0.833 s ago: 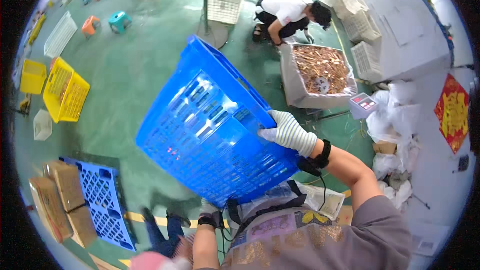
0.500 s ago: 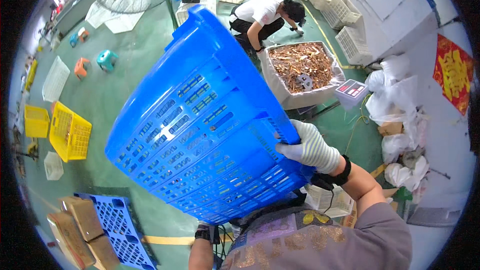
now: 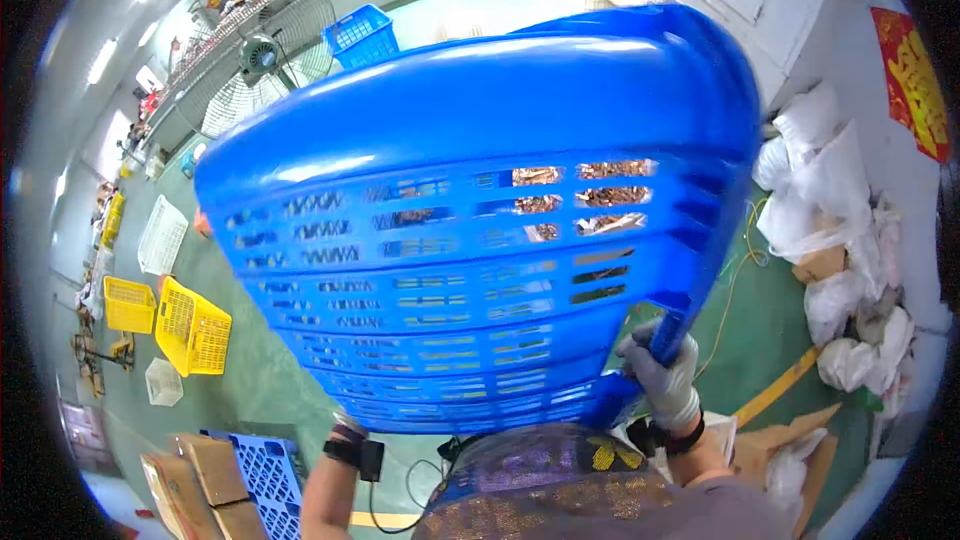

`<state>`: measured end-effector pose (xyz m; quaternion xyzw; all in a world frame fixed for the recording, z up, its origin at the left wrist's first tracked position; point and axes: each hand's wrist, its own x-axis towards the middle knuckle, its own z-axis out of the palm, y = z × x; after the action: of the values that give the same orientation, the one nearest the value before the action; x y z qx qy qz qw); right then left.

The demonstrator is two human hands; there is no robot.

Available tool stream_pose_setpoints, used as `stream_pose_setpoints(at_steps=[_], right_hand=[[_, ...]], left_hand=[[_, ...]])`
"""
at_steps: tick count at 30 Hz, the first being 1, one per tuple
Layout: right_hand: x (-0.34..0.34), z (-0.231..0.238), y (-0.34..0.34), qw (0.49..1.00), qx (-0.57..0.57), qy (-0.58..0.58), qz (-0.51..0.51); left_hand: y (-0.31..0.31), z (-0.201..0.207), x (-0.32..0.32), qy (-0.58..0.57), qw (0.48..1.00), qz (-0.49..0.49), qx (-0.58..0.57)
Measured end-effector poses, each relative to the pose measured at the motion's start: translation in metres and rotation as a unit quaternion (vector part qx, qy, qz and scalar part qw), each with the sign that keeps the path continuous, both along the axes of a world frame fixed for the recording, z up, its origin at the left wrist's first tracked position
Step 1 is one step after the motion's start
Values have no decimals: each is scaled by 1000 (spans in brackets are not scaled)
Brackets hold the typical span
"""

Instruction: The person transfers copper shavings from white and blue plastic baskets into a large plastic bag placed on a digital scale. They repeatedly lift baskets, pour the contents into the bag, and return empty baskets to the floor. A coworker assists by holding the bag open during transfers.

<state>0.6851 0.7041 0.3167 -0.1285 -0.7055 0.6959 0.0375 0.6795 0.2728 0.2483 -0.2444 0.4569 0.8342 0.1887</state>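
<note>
A large blue plastic basket (image 3: 470, 100) with slotted sides is held up in front of me and fills the middle of the view. My right hand (image 3: 668, 380), in a pale glove, is closed round its edge at the lower right. At the lower left edge is my left hand (image 3: 348, 426), mostly hidden by the basket; only a bit of glove shows above the wrist strap, and its fingers are out of sight. Through the slots appear brown, copper-coloured scraps (image 3: 612, 196). The basket hides most of what lies behind it, and its inside cannot be seen.
A standing fan (image 3: 262, 55) and another blue basket (image 3: 362, 35) are at the far left. Yellow crates (image 3: 197, 332) stand on the green floor, with cardboard boxes (image 3: 212, 470) and a blue pallet (image 3: 268, 480) nearer. White plastic bags (image 3: 822, 185) pile along the right wall.
The blue basket has turned so its long side spans the view, and its raised end has swung right. The crouching person, scrap bin and scale are now hidden behind it. My view has tilted up.
</note>
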Motion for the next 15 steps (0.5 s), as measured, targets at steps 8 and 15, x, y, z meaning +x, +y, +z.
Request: stream_pose_setpoints(at_steps=[8,15], right_hand=[[14,-48,75,938,-235,119,-227],[16,-70,109,891,-300,119,-320]], left_hand=[[102,120,-69,49,988,-75,-129],[151,156,-101,52,952,-124,-274]])
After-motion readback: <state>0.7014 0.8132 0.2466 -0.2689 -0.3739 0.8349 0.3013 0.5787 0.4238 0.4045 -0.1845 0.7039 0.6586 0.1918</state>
